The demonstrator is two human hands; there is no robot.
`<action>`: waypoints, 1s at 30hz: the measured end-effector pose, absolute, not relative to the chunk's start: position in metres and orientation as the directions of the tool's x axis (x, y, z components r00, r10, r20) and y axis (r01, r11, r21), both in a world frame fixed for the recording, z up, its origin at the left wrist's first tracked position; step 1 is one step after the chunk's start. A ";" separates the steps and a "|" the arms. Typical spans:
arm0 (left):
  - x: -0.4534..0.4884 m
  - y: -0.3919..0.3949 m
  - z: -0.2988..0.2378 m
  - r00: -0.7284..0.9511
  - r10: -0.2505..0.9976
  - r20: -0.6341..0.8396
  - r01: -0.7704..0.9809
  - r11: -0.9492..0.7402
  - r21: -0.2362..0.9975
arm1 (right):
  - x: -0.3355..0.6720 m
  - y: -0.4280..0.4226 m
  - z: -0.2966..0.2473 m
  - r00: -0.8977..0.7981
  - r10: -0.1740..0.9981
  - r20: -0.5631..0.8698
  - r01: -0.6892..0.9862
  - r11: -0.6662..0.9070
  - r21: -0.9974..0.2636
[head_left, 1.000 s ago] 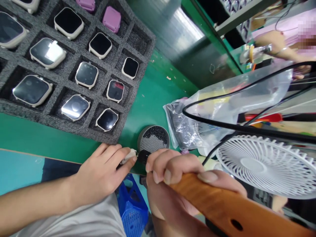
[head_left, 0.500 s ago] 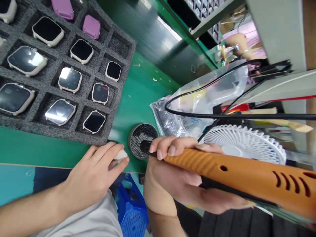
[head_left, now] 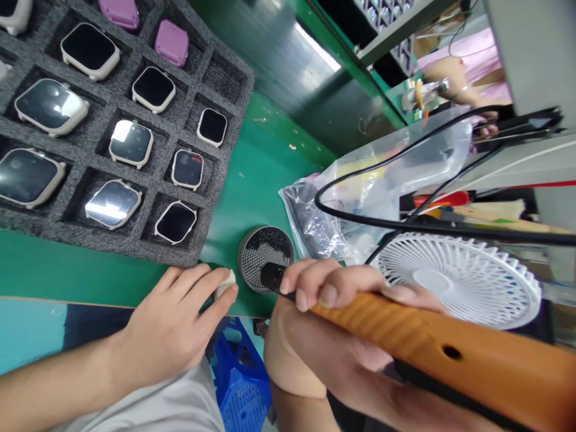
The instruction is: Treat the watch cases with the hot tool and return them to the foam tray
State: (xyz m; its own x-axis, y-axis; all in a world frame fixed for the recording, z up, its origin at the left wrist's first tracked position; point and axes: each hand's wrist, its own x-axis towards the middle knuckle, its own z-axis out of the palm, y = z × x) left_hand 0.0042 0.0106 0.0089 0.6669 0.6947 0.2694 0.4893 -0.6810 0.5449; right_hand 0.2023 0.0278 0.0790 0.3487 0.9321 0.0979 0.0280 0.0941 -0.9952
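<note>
A small off-white piece (head_left: 225, 285) lies just apart from the black tip (head_left: 273, 277) of an orange-handled tool (head_left: 432, 336).

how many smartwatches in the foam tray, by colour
Foam tray, counting those cut off by the view:
cream-framed smartwatches: 11
pink smartwatches: 2
total: 13
</note>
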 end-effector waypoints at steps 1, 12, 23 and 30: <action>0.003 0.011 0.009 0.674 0.688 0.268 0.473 -0.681 0.559 | 0.202 0.028 0.080 0.343 0.935 0.095 0.025 0.092 -0.995; 0.003 0.014 0.012 0.689 0.687 0.232 0.478 -0.671 0.567 | 0.196 0.024 0.084 0.271 0.958 0.093 0.011 0.093 -0.996; 0.004 0.015 0.014 0.682 0.697 0.221 0.491 -0.661 0.568 | 0.182 0.006 0.094 0.319 0.942 0.103 -0.034 0.120 -0.992; 0.007 0.015 0.011 0.662 0.712 0.234 0.506 -0.655 0.561 | 0.171 0.021 0.080 0.316 0.907 0.280 -0.003 0.296 -0.955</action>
State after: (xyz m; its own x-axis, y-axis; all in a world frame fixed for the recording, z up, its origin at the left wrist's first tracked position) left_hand 0.0068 0.0151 0.0110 0.6617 0.7122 0.2343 0.5061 -0.6549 0.5613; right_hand 0.1709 0.0212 0.0800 0.3156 0.9066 0.2801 -0.0033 0.2962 -0.9551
